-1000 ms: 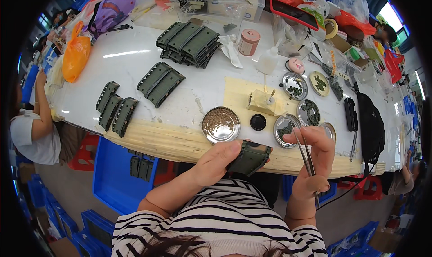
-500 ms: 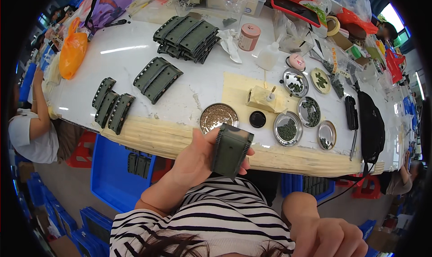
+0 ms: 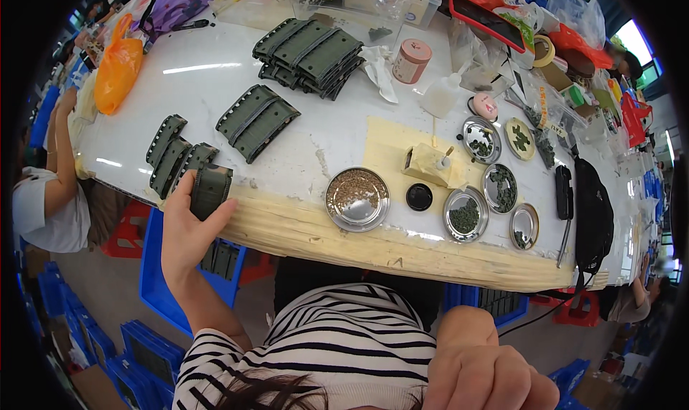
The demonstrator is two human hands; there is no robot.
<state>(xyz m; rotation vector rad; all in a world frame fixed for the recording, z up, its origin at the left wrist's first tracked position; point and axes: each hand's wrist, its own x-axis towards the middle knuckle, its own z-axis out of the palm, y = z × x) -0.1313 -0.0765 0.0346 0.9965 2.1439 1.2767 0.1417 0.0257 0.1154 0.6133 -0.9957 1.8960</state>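
Our left hand pinches one green curved plate, not yet released, beside similar plates already lying at the table's left; a stack lies apart. Our right hand curls; we cannot tell its grip.

Dark green piece, apparently curved, ridged edge, between left fingers

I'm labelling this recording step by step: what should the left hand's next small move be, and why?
Probably settle the green curved piece on the table and release it. The left hand holds it right beside similar green pieces, near the table's front edge. Whether it already rests there is hard to tell.
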